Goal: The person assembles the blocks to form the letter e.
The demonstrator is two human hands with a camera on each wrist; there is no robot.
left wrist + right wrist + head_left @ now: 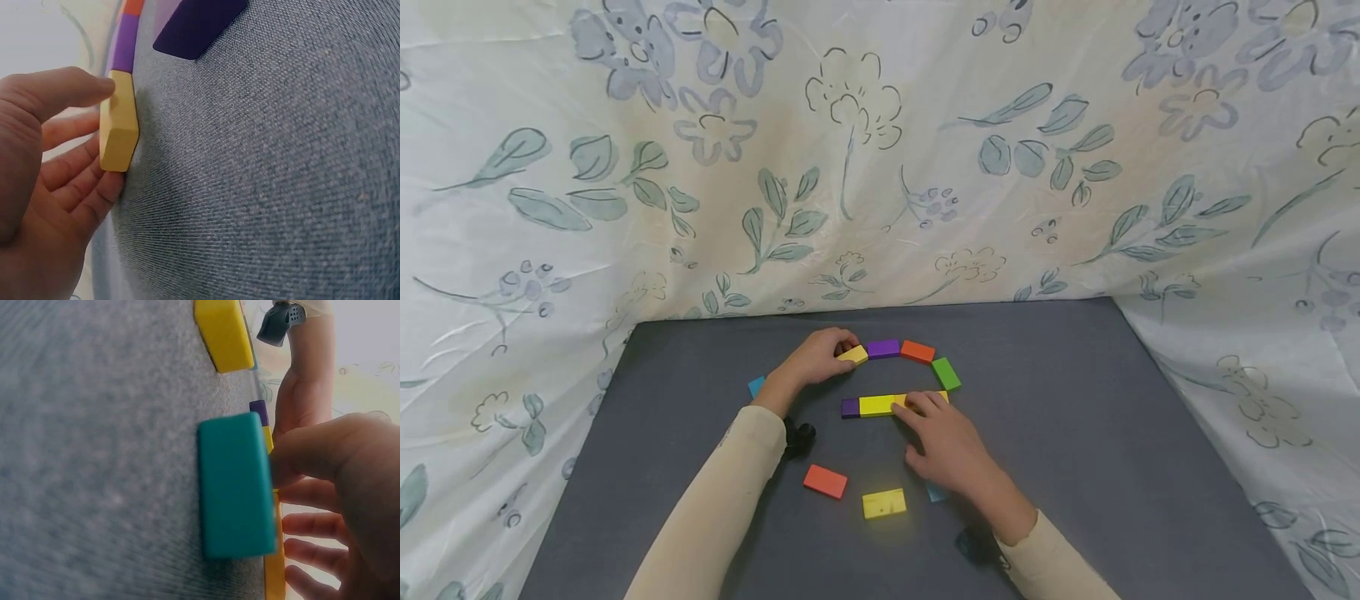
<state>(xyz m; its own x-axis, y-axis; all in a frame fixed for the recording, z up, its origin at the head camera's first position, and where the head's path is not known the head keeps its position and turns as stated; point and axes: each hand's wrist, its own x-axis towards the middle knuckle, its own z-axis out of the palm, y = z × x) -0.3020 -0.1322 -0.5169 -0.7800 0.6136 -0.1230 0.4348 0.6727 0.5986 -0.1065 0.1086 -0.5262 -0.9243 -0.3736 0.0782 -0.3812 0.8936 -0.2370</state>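
My left hand [813, 358] holds a pale yellow block [854, 355] between thumb and fingers; the left wrist view shows the block [120, 125] standing on the cloth, its far end against a purple block [883, 348]. An orange-red block [917, 352] and a green block [946, 374] carry on the curve to the right. Below the curve runs a straight row with a dark purple block [850, 408], a yellow block [877, 406] and an orange block [274, 556]. My right hand [950, 442], fingers spread, rests on the row's right part and partly hides it.
Nearer me lie a red block [825, 482], a yellow block [884, 503] and a teal block [937, 492] half under the right hand. A blue block [756, 385] shows beside the left wrist. Floral cloth [880, 208] hangs behind the dark grey table surface [1060, 400].
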